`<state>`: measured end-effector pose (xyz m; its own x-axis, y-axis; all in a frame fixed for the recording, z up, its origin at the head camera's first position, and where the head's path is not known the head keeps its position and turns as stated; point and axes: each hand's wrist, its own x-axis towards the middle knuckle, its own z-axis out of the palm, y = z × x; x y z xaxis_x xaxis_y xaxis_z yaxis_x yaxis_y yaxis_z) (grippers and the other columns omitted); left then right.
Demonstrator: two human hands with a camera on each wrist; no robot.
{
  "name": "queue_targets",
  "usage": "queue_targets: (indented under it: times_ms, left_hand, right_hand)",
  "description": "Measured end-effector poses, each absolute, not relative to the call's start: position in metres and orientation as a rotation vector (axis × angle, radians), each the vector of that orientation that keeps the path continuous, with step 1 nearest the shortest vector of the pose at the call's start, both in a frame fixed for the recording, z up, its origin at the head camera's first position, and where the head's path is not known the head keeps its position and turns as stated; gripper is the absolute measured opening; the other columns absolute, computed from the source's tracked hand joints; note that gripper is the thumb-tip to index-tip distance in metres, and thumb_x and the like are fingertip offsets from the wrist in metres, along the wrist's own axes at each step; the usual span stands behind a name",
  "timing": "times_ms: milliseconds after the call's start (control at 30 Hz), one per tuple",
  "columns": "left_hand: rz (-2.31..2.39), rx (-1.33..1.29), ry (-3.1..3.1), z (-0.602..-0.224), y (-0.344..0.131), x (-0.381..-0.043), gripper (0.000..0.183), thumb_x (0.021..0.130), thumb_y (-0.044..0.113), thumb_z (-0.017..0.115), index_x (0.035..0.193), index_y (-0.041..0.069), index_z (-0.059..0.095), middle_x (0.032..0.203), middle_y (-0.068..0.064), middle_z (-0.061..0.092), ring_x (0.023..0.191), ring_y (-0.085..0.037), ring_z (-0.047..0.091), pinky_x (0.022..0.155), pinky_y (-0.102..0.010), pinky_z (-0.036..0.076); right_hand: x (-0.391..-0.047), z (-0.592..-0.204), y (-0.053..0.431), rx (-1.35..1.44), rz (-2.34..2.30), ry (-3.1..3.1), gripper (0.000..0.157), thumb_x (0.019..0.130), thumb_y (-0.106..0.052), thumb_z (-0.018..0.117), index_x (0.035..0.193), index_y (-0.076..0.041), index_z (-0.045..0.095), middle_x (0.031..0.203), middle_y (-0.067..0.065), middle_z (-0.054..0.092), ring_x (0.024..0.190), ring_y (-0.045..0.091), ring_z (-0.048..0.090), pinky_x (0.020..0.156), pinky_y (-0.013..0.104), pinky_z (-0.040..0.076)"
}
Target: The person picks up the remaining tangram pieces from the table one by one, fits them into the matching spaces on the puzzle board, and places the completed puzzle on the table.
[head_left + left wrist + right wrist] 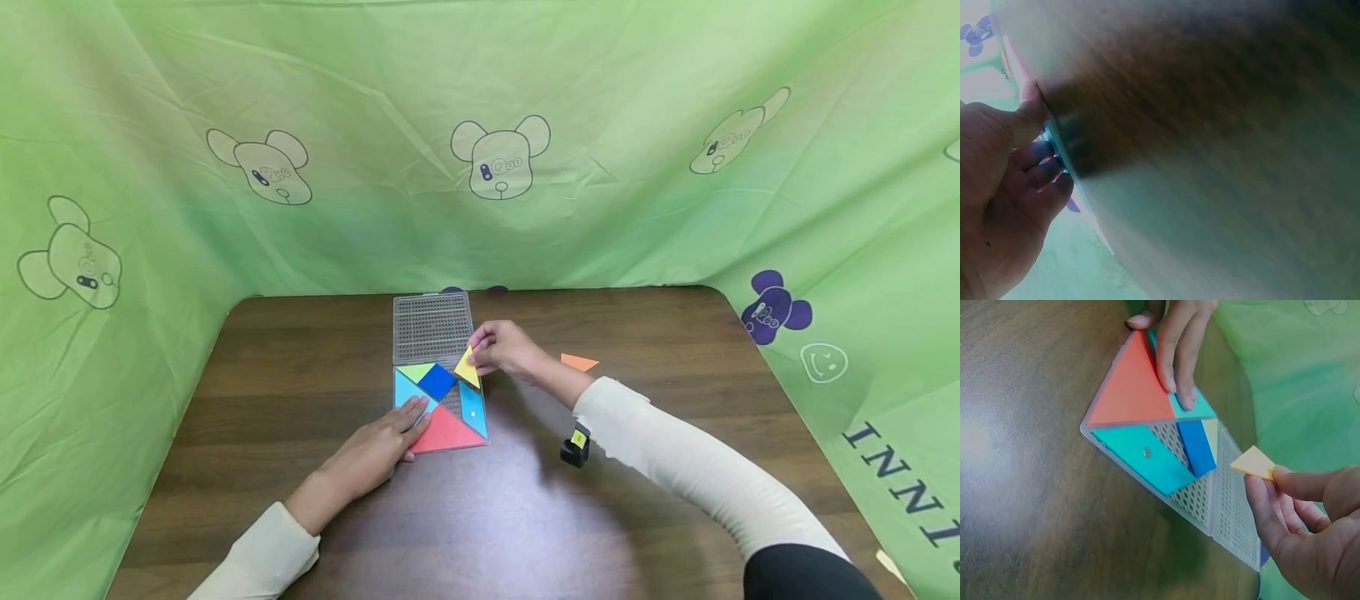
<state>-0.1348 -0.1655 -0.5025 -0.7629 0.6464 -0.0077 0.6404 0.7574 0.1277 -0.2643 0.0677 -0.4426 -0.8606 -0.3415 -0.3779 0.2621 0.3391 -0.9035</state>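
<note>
My right hand (504, 348) pinches a small yellow triangle tangram piece (1254, 463) between thumb and fingers, at the upper right of a clear plastic tangram case (1212, 512). In the head view the yellow piece overlaps the case's right edge. My left hand (378, 442) rests on the case's left side, straight fingers on the light blue triangle (407, 388) and thumb by the near edge. A big red triangle (455, 433) lies at the front. Beside it sit a blue parallelogram (1141, 456), a dark blue square (437, 382), tilted in the right wrist view, and a pale green triangle (415, 372).
The case's perforated lid (432, 329) lies opened flat behind the tray. An orange triangle (578, 362) is on the wooden table (300, 358) to the right, beyond my right forearm. Nearer stands a small black object with a yellow label (575, 450). Green cloth (375, 225) surrounds the table.
</note>
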Motion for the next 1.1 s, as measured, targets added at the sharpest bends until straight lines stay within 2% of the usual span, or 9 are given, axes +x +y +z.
queue_targets:
  times_ms: [400,800,1100]
  left_hand:
    - [0.214,1.044,2.864,-0.501,-0.167,-0.133,0.056,0.088,0.027,0.054,0.138,0.013,0.033,0.149,-0.006,0.022,0.138,-0.024,0.020,0.102,-0.041,0.037]
    - [0.226,1.027,2.852,-0.500,-0.166,-0.135,0.056,0.088,0.026,0.054,0.138,0.013,0.032,0.149,-0.006,0.022,0.138,-0.024,0.020,0.104,-0.041,0.035]
    - [0.206,1.018,2.838,-0.501,-0.165,-0.135,0.057,0.088,0.027,0.054,0.138,0.013,0.032,0.149,-0.006,0.021,0.138,-0.024,0.019,0.104,-0.040,0.034]
  right_hand:
    - [-0.257,-0.453,0.058,-0.066,-1.521,2.088,0.025,0.071,0.009,0.066,0.093,0.004,0.055,0.078,0.010,0.053,0.065,0.021,0.060,0.069,0.039,0.055]
    - [-0.248,-0.465,0.051,-0.102,-1.473,2.107,0.024,0.073,0.008,0.065,0.094,0.006,0.055,0.080,0.013,0.055,0.067,0.025,0.063,0.067,0.038,0.056]
    - [-0.244,-0.479,0.047,-0.097,-1.425,2.160,0.023,0.071,0.005,0.069,0.089,0.004,0.057,0.076,0.009,0.054,0.065,0.020,0.062,0.064,0.036,0.056]
